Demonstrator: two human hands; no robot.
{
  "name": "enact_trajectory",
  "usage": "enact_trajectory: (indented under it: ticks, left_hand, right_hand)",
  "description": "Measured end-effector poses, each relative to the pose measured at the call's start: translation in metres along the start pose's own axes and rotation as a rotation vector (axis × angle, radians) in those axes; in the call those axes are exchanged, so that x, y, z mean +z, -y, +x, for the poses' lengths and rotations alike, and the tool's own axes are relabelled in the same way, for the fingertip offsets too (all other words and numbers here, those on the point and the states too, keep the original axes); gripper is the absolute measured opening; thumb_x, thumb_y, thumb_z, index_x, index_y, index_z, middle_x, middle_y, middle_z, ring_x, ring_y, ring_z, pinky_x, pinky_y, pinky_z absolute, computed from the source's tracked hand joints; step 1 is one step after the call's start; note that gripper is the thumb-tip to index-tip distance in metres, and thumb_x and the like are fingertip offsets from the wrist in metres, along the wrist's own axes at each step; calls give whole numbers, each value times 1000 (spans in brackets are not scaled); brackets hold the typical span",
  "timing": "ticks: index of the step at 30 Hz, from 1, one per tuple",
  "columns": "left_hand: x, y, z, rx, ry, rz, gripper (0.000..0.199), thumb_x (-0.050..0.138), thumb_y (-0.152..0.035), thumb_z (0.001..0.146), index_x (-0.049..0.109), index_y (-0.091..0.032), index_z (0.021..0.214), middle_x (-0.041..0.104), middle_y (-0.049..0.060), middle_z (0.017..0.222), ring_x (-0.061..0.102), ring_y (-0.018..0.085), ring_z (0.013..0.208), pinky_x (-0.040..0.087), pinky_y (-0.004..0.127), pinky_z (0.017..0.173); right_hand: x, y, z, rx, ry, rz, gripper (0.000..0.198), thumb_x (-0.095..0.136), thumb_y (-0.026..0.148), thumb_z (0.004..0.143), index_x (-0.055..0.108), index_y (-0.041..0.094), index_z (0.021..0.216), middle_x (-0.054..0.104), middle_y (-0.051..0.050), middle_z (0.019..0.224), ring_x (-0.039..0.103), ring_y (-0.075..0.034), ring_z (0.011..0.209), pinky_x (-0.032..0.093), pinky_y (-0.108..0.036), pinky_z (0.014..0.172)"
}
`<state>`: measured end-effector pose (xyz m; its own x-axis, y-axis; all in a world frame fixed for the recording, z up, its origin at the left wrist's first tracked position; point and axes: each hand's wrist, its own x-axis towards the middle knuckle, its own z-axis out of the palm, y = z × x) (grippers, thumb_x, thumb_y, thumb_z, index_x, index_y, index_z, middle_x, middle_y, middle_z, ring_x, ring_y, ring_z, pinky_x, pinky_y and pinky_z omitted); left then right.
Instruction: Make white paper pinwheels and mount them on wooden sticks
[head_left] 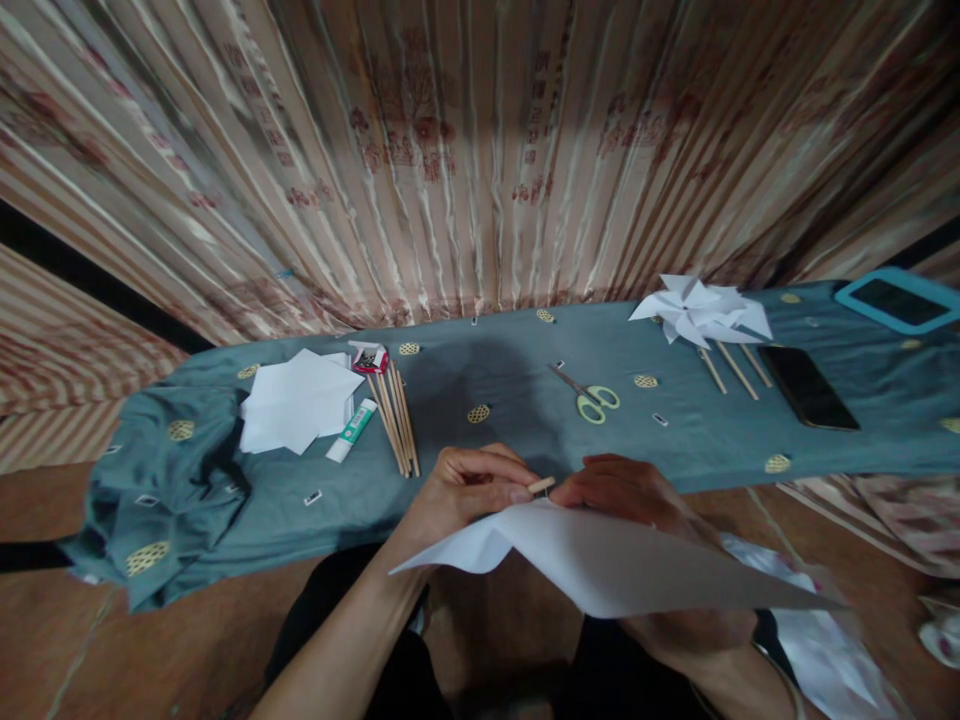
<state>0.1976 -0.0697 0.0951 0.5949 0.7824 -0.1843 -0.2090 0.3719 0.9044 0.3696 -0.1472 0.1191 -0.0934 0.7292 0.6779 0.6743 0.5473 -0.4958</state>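
A wooden stick (541, 485) pokes out from the pinched fingers of my left hand (476, 485), its end in the gap between my two hands. By that end a thin metal piece, perhaps a pin, shows against a folded white paper pinwheel (600, 560). My right hand (619, 490) has its fingers closed at the pinwheel's upper edge, and a broad paper blade covers much of that hand and wrist. Most of the stick is hidden by my left hand and the paper.
On the cloth-covered table (510, 370) lie green-handled scissors (592, 400), white paper sheets (296, 400), a glue tube (352, 430), several wooden sticks (395, 420) and a small red box (370, 358). Finished pinwheels (701, 310), a phone (808, 388) and a blue-framed device (900, 300) are at right.
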Motion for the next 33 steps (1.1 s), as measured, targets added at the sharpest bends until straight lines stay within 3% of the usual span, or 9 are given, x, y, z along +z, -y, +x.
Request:
enact_trajectory:
  ticks: [12,17,21,26,33]
  left_hand:
    - [3,-3,0,-6,-16,36,21,88,-43,58,80,-25,65,66,4,68,54,13,63,37,24,55]
    - [4,-4,0,-6,-22,18,21,88,-42,57,80,-23,63,66,3,68,54,12,62,38,23,55]
    - [0,2,1,0,5,-11,19,88,-42,60,80,-25,66,67,2,71,55,11,62,39,21,54]
    - [-6,11,6,32,72,-16,16,87,-42,63,80,-28,69,67,2,72,56,10,62,39,21,51]
    - [-7,15,7,44,62,-27,16,86,-42,63,81,-29,71,68,5,73,55,13,62,39,24,50]
  right_hand:
    - [-1,-3,-6,72,53,25,18,55,29,91,62,22,106,73,-5,91,72,-21,91,62,-29,76]
    - [-2,-1,-3,66,36,44,14,57,30,90,64,23,99,71,-4,83,72,-21,83,61,-31,76]
    - [1,-1,-6,112,42,51,14,58,32,90,64,22,98,71,-5,86,71,-21,88,61,-30,76]
    - [2,-3,-8,63,47,92,18,58,29,91,62,20,106,72,-6,89,70,-20,93,59,-27,79]
    - [1,-3,-5,37,41,90,16,59,27,90,63,21,104,72,-5,84,70,-21,89,59,-31,80]
